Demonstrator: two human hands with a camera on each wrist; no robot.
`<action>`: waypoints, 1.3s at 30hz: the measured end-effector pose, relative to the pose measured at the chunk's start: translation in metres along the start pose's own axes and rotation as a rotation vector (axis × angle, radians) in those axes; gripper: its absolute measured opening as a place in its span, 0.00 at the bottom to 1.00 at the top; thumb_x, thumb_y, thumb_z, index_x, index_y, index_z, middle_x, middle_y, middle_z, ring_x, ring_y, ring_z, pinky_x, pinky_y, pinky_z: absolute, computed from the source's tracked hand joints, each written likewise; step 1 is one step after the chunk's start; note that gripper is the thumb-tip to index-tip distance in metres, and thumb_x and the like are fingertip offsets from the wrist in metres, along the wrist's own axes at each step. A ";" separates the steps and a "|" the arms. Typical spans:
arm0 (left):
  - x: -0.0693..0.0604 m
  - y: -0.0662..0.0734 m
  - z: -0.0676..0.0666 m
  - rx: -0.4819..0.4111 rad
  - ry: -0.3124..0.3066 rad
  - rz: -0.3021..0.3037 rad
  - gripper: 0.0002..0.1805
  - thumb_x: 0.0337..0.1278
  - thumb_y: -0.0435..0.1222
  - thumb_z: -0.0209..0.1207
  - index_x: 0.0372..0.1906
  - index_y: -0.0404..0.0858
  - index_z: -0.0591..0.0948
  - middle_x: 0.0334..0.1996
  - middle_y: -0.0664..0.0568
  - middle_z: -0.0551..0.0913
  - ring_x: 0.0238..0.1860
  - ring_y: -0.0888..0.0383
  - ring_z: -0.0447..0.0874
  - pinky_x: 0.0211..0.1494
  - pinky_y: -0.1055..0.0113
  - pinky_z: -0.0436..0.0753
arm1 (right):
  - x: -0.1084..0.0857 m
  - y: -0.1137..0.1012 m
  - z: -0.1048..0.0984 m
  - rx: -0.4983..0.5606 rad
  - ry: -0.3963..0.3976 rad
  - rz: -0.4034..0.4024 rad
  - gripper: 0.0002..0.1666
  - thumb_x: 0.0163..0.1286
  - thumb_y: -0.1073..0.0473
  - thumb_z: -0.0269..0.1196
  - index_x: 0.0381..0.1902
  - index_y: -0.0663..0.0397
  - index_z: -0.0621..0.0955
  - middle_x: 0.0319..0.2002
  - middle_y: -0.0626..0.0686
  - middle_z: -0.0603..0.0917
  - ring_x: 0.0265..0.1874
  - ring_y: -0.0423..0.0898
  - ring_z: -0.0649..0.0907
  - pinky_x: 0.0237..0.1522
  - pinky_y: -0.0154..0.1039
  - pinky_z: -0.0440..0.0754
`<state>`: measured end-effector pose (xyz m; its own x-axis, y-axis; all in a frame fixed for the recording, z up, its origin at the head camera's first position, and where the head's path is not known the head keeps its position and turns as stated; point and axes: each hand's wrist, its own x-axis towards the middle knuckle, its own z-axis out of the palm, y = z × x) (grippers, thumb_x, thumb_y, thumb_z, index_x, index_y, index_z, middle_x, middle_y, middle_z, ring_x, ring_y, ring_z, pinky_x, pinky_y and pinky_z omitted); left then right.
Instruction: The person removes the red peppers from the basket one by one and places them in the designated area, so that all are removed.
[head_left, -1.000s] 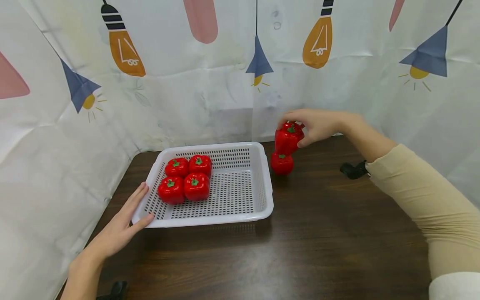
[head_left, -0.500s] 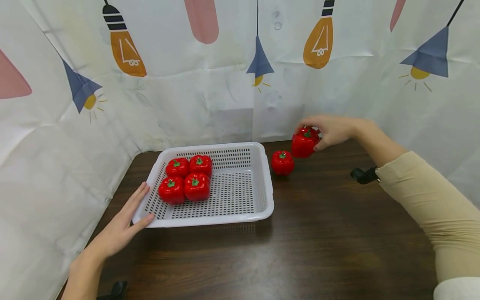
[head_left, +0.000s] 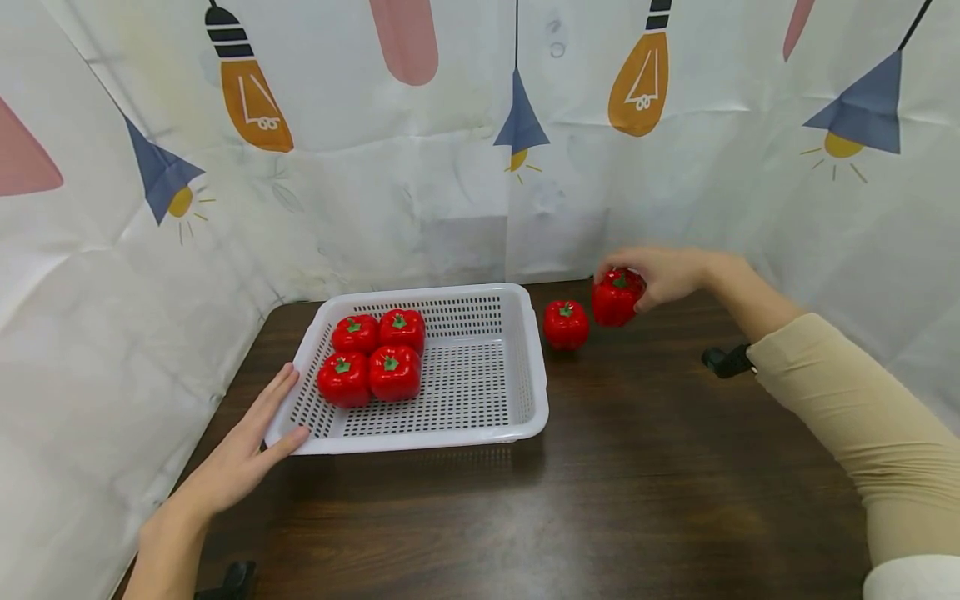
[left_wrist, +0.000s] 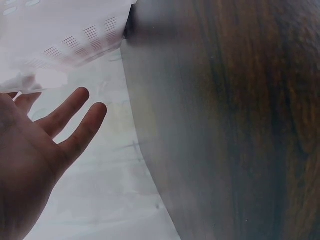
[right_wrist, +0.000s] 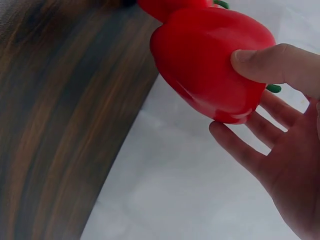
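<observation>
My right hand (head_left: 671, 273) holds a glossy red bell pepper (head_left: 614, 302) with a green stem, low at the back of the table. In the right wrist view the thumb presses one side of that pepper (right_wrist: 210, 60), with the fingers on its far side. Just left of it a second red bell pepper (head_left: 566, 325) stands on the table. My left hand (head_left: 236, 458) rests at the left corner of a white perforated basket (head_left: 420, 440), its fingers spread along the rim. Several red peppers (head_left: 395, 374) sit grouped in the basket's left half.
The dark wooden table (head_left: 645, 492) extends in front of the basket and to the right. A white curtain (head_left: 420, 217) printed with lamps hangs right behind the table's back edge and along its left side.
My right hand has carried its pepper rightward and down, from above the standing pepper to a spot at its right. My left hand and the basket stay put.
</observation>
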<state>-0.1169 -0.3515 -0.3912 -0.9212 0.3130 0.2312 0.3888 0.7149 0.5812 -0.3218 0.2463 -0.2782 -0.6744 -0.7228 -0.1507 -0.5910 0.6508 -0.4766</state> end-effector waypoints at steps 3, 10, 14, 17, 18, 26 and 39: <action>0.000 0.000 0.000 -0.009 0.000 0.001 0.46 0.68 0.36 0.63 0.84 0.45 0.51 0.83 0.52 0.44 0.76 0.75 0.40 0.64 0.87 0.48 | 0.003 0.002 0.005 0.001 -0.019 -0.009 0.36 0.54 0.76 0.71 0.61 0.53 0.76 0.59 0.55 0.76 0.56 0.58 0.75 0.49 0.54 0.81; 0.000 -0.001 0.001 -0.015 0.002 0.006 0.46 0.68 0.35 0.62 0.84 0.45 0.51 0.83 0.51 0.43 0.77 0.74 0.40 0.64 0.87 0.48 | 0.008 0.012 0.018 0.015 -0.064 0.023 0.38 0.54 0.76 0.70 0.63 0.53 0.75 0.63 0.56 0.74 0.59 0.57 0.72 0.49 0.50 0.81; 0.001 -0.001 0.001 -0.014 0.002 0.010 0.46 0.68 0.35 0.62 0.84 0.45 0.52 0.83 0.48 0.44 0.77 0.73 0.40 0.64 0.87 0.47 | 0.009 0.018 0.025 0.002 -0.069 0.022 0.39 0.53 0.76 0.69 0.64 0.55 0.75 0.64 0.57 0.74 0.59 0.58 0.72 0.51 0.52 0.80; 0.000 -0.001 0.001 -0.014 0.002 0.006 0.46 0.68 0.35 0.62 0.84 0.45 0.51 0.83 0.50 0.44 0.77 0.73 0.40 0.64 0.87 0.47 | 0.011 0.022 0.029 -0.003 -0.076 0.030 0.39 0.54 0.76 0.69 0.64 0.55 0.74 0.62 0.56 0.75 0.58 0.57 0.73 0.51 0.52 0.80; 0.000 -0.001 0.001 -0.012 0.002 0.005 0.46 0.68 0.35 0.62 0.84 0.45 0.51 0.83 0.50 0.44 0.77 0.73 0.40 0.64 0.87 0.47 | 0.011 0.023 0.031 0.002 -0.080 0.034 0.39 0.54 0.75 0.69 0.64 0.55 0.74 0.62 0.56 0.75 0.58 0.57 0.73 0.51 0.52 0.80; -0.001 -0.001 0.002 -0.013 0.002 -0.004 0.46 0.68 0.36 0.62 0.84 0.46 0.52 0.83 0.47 0.44 0.77 0.74 0.40 0.64 0.87 0.48 | 0.013 0.031 0.040 0.026 -0.082 0.069 0.40 0.57 0.74 0.70 0.68 0.57 0.72 0.64 0.58 0.74 0.58 0.57 0.74 0.55 0.54 0.79; -0.001 0.000 0.001 -0.008 0.000 -0.015 0.45 0.69 0.37 0.62 0.84 0.47 0.51 0.83 0.49 0.44 0.77 0.74 0.39 0.64 0.86 0.47 | 0.017 0.032 0.042 0.047 -0.069 0.084 0.42 0.57 0.72 0.70 0.69 0.60 0.70 0.66 0.61 0.73 0.61 0.60 0.74 0.58 0.58 0.77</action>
<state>-0.1156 -0.3508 -0.3923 -0.9270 0.3024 0.2221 0.3747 0.7148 0.5905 -0.3336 0.2450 -0.3322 -0.6873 -0.6819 -0.2504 -0.5114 0.6990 -0.4999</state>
